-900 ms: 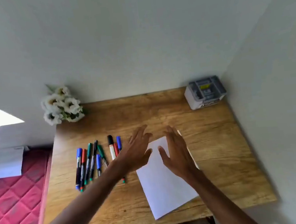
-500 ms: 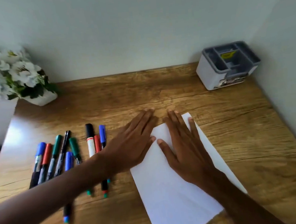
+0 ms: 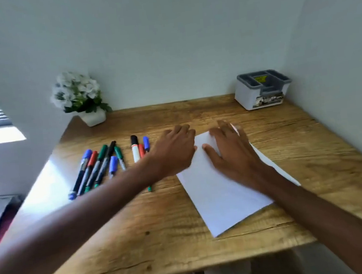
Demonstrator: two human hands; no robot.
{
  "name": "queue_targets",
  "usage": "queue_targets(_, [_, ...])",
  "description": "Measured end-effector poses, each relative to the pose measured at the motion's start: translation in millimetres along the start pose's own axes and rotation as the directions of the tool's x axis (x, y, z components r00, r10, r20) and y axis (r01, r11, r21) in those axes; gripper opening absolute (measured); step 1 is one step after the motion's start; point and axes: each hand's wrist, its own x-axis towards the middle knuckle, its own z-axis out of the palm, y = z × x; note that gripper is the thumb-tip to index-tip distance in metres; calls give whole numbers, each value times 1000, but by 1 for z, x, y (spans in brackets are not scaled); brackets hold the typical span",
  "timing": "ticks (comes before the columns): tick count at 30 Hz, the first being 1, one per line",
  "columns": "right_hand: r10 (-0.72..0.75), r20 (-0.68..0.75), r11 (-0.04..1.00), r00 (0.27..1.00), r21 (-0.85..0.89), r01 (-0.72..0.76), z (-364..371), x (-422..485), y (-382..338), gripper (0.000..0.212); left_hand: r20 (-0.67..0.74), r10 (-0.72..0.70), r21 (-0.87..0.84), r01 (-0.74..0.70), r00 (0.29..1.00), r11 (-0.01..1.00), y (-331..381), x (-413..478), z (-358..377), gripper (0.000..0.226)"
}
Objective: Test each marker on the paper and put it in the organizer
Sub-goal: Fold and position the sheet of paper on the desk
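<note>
Far left of the white sheet of paper [image 3: 222, 195], at the back corner of the wooden desk [image 3: 142, 241]: a white-flowered plant in a small white pot [image 3: 79, 98].

Nearer the sheet, still left of it: a row of capped felt markers [image 3: 96, 168] lying side by side on the desk, with blue, red, green and black caps. Closer again is a white-barrelled marker with a black cap [image 3: 135, 151], with a red and a blue one just beside it. The left forearm crosses above these.

Left hand [image 3: 173, 153] is palm down at the sheet's far left edge, fingers straight and close together, holding nothing. Blur hides whether it touches the sheet.

The sheet lies skewed on the desk. Right hand [image 3: 233, 156] rests flat on its far half, fingers straight and slightly spread, gripping nothing.

Right of the sheet, in the desk's far corner: a grey-and-white plastic organizer with open compartments [image 3: 262, 90], upright, well apart from sheet and markers.
</note>
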Motion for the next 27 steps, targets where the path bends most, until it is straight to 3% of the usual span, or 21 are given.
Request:
queue_targets(8, [-16, 157, 994, 987, 111, -2, 17, -19, 1, 65, -40, -25, -90, 21, 999, 996, 19, -54, -16, 42])
queue_targets(15, [-57, 199, 987, 978, 160, 25, 4, -16, 11, 54, -99, -14, -74, 7, 995, 997, 27, -39, 0, 32])
queue_targets(19, [-67, -54, 975, 996, 206, 77, -12, -5, -6, 33, -199, 26, 4, -26, 980, 1000, 31, -39, 10, 22])
queue_targets(22, [-67, -197, 943, 978, 307, 126, -29, 16, -38, 20, -216, 40, 33, -33, 976, 999, 32, -41, 12, 28])
queue_targets(24, [-102, -130, 906, 986, 398, 146, -34, 33, -64, 13, -209, 48, 37, -41, 977, 998, 33, -44, 9, 38])
queue_targets(27, [-173, 16, 897, 985, 416, 151, -27, 59, -97, 7, -231, 34, -56, -48, 972, 997, 32, -54, -3, 30])
